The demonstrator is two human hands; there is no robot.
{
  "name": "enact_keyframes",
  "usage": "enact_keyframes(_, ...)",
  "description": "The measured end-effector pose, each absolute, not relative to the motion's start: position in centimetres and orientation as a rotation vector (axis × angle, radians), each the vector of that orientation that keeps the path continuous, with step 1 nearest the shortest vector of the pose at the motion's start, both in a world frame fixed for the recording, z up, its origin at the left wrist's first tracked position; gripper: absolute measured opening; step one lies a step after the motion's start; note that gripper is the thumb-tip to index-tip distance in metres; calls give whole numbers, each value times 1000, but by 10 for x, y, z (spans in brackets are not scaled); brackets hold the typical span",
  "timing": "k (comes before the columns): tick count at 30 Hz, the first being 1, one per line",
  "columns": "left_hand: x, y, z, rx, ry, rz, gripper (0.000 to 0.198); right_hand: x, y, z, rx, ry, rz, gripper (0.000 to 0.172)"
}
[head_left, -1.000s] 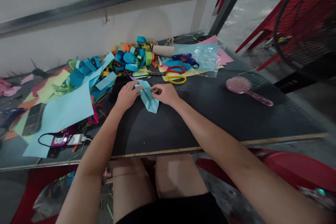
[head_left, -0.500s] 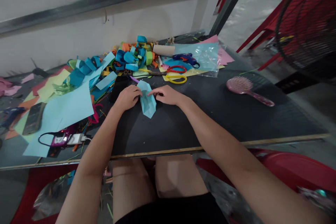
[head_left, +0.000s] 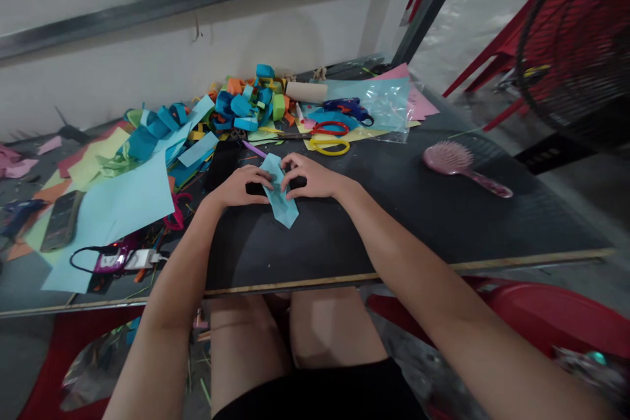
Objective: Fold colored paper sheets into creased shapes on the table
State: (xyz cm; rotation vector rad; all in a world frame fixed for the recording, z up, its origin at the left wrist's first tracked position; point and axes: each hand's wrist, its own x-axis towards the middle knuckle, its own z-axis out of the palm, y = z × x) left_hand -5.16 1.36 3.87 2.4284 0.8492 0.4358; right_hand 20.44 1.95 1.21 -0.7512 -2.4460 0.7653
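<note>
A folded piece of light blue paper (head_left: 285, 211) lies on the dark table in front of me, longer than wide, with pointed ends. My left hand (head_left: 245, 185) grips its left edge, thumb and fingers bent around it. On the opposite edge, my right hand (head_left: 311, 178) holds the paper between curved fingers and thumb. A purple pen (head_left: 254, 149) lies just beyond the paper's far end. Close to my left hand is a black flat object (head_left: 222, 161). Scissors with one red and one yellow handle loop (head_left: 329, 146) rest beyond my right hand.
Blue, green and orange paper loops (head_left: 246, 105) pile up against the wall. Coloured sheets (head_left: 123, 200), a phone (head_left: 62, 220) and a power strip (head_left: 115, 261) lie at left. A blue glue gun (head_left: 349, 108) sits behind the scissors; a pink hairbrush (head_left: 462, 164) lies at right, near a fan (head_left: 575, 39).
Both hands have shifted on the paper, their thumbs now spread lower along its edges. The paper looks narrower, its sides drawn inward, and its near end sits slightly lower and to the right.
</note>
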Motion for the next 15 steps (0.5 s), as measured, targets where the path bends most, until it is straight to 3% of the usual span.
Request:
enact_keyframes(11, -32, 1, 35, 2602, 1074, 311, 32, 206, 12, 24, -860, -2520, 807, 21)
enact_keyframes(15, -26, -10, 41, 2715, 1025, 333, 22, 204, 10, 25, -841, -2543, 743, 18)
